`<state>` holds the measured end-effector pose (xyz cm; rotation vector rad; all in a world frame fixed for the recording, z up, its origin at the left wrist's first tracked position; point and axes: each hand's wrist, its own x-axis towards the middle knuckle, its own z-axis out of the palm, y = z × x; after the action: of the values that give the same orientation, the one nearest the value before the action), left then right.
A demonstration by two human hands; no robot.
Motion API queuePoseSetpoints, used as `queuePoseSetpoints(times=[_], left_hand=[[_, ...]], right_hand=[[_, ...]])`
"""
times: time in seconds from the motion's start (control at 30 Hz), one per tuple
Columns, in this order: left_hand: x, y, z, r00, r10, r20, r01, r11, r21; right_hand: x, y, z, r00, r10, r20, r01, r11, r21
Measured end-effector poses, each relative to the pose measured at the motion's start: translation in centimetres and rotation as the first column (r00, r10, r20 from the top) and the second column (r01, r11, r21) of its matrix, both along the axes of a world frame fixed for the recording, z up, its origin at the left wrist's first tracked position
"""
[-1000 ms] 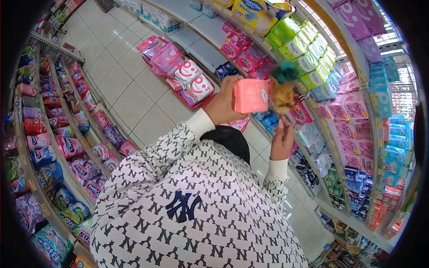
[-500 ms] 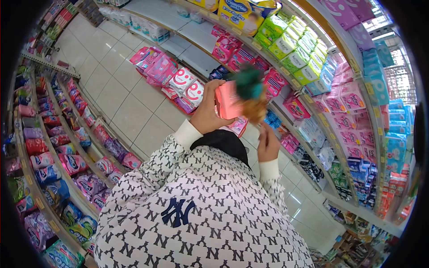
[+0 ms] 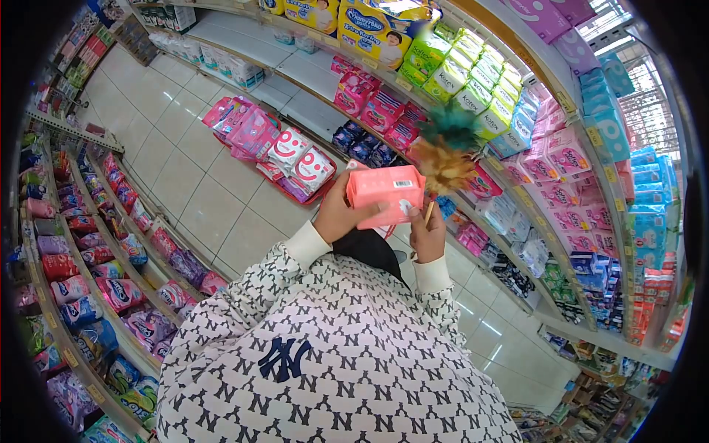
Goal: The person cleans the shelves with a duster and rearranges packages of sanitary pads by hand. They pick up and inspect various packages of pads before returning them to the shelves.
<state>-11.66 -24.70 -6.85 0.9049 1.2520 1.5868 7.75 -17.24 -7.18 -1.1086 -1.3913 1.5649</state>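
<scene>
A pink package point(image 3: 385, 193) with a barcode on its upper face is in my left hand point(image 3: 338, 210), the thumb laid across its near side. My right hand point(image 3: 428, 235) grips the thin stick handle of a feather duster point(image 3: 447, 159), whose tan and dark green feathers point up and away. The fingertips of this hand are right at the package's near right corner. Beyond the package, the feathers overlap the shelf of green packs in this view.
Stocked shelves point(image 3: 517, 155) curve along the right, with green packs point(image 3: 450, 77) and pink packs. Packs in a red basket point(image 3: 299, 188) sit on the tiled floor point(image 3: 177, 173). Another stocked shelf point(image 3: 81, 295) runs along the left.
The pink package has turned so its broad face with the barcode shows. The feather duster, blurred across the package before, has swung right, off it. My right hand has come closer to the package.
</scene>
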Motion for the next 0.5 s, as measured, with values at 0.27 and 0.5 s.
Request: queuePoseSetpoints(times=[0.27, 0.5], left_hand=[[-3.6, -0.6, 0.2, 0.693, 0.124, -0.71, -0.217, 0.975, -0.042], [-1.9, 0.6, 0.4, 0.577, 0.173, -0.798, -0.116, 0.985, 0.13]], right_hand=[[1.9, -2.6, 3.7, 0.879, 0.077, 0.471, -0.225, 0.937, 0.267], [4.0, -0.4, 5.3, 0.858, -0.134, 0.495, 0.081, 0.988, 0.128]])
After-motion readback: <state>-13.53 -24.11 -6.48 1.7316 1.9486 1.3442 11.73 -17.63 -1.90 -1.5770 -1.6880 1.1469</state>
